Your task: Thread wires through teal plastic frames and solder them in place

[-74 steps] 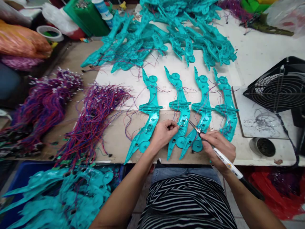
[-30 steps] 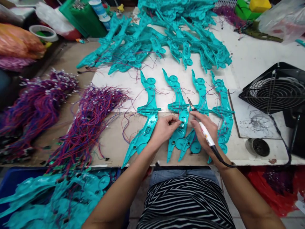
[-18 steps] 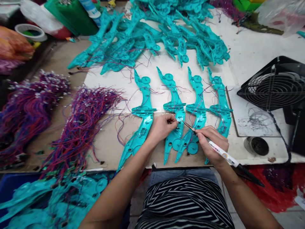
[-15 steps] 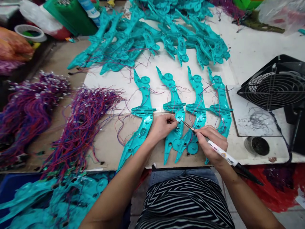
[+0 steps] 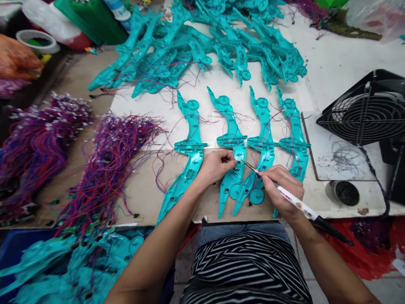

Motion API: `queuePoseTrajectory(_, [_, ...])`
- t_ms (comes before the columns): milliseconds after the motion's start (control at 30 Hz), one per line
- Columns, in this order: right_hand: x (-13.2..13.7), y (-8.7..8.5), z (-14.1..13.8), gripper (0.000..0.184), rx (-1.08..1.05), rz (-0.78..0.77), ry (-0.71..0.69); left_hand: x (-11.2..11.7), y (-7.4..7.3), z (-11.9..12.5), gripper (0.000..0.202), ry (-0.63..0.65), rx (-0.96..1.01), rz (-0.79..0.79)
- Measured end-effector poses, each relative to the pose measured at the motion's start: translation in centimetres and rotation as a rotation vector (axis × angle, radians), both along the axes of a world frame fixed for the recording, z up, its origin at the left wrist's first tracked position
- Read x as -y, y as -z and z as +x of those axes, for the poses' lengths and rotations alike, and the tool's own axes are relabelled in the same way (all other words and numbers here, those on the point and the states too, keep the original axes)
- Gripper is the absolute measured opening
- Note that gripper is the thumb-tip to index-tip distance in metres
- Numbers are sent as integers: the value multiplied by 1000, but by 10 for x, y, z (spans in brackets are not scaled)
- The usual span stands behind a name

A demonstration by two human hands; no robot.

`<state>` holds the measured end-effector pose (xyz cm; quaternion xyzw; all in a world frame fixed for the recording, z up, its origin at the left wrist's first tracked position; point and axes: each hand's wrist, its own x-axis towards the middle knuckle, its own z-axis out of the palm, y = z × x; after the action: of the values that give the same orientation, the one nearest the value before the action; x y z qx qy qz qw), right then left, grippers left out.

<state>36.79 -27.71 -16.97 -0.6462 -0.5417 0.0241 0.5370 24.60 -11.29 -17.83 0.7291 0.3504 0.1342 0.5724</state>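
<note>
Crowded with teal plastic and loose wire, the tabletop [image 5: 332, 63] carries four toy shells in a row before the person. At the centre of the work, the right hand [image 5: 282, 191] is closed in a pen-like grip around a soldering iron [image 5: 292, 202], whose metal tip reaches left to the second teal shell [image 5: 232, 162]. The left hand [image 5: 215, 167] pinches something small right at that tip, probably a thin wire end, though it is too fine to make out. A second ago the iron was lifted, tip up, above the shell; it has now come back down onto the same spot, which suggests another joint is being worked there. Just left of the grip lies the first shell [image 5: 190, 158]; just right lie two more shells [image 5: 264, 143]. Farther left sprawls a bundle of purple and red wires [image 5: 117, 160]. Beyond the grip sits a heap of teal shells [image 5: 215, 46], and well to the right stands a black fan [image 5: 368, 112] beside a small round tin [image 5: 346, 193].
</note>
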Motion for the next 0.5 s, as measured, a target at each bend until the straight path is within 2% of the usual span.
queuePoseTrajectory(233, [0, 1, -1, 15, -12, 28, -13, 0, 1, 0, 12, -12, -4, -24])
queuePoseTrajectory(400, [1, 0, 0, 16, -15, 22, 55, 0, 3, -1, 13, -26, 9, -64])
queuePoseTrajectory(500, [1, 0, 1, 16, -15, 33, 50, 0, 3, -2, 14, -30, 17, -93])
